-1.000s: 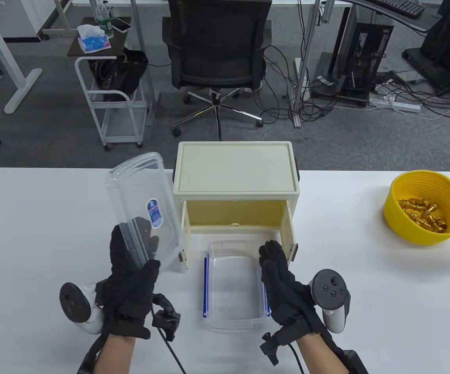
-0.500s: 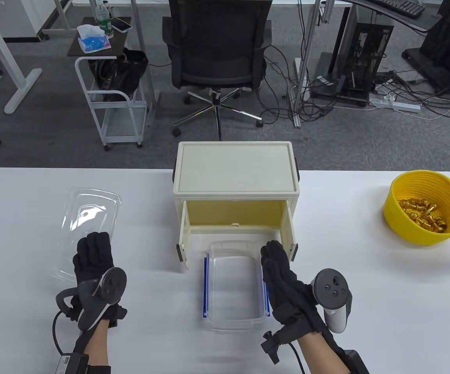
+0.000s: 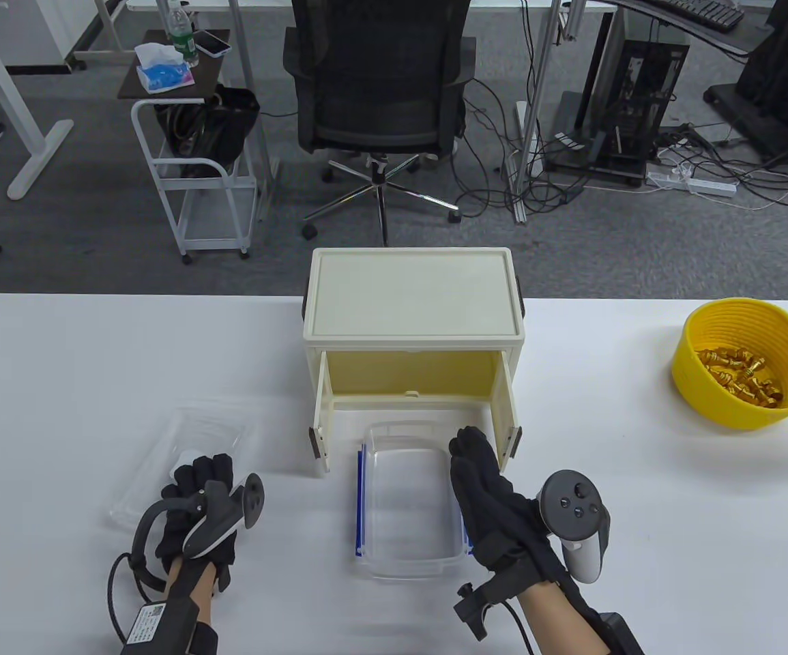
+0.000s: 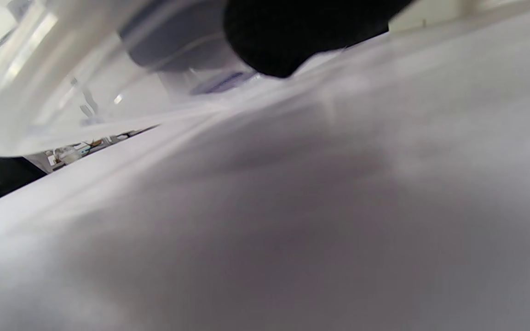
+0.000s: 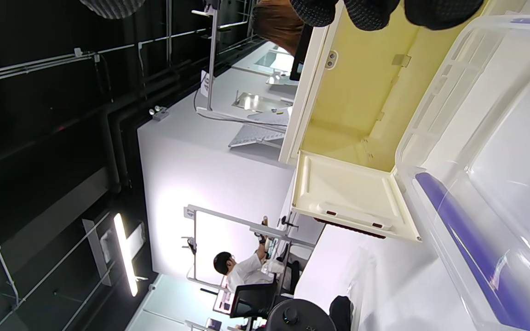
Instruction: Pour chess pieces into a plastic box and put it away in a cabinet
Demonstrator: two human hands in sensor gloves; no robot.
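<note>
A clear plastic box stands open on the table in front of the cream cabinet, whose two doors are open. My right hand lies flat against the box's right side, fingers stretched toward the cabinet. My left hand holds the clear lid by its near end, low over the table at the left. In the left wrist view a finger lies against the lid. Golden chess pieces lie in a yellow basket at the far right. The right wrist view shows the box rim and the cabinet's yellow inside.
The cabinet's right door stands just beyond my right fingertips. An office chair and a small cart stand on the floor behind the table.
My left hand swung the lid from upright beside the cabinet down to the table's left, then drew it nearer the front edge. My right hand stayed at the box.
</note>
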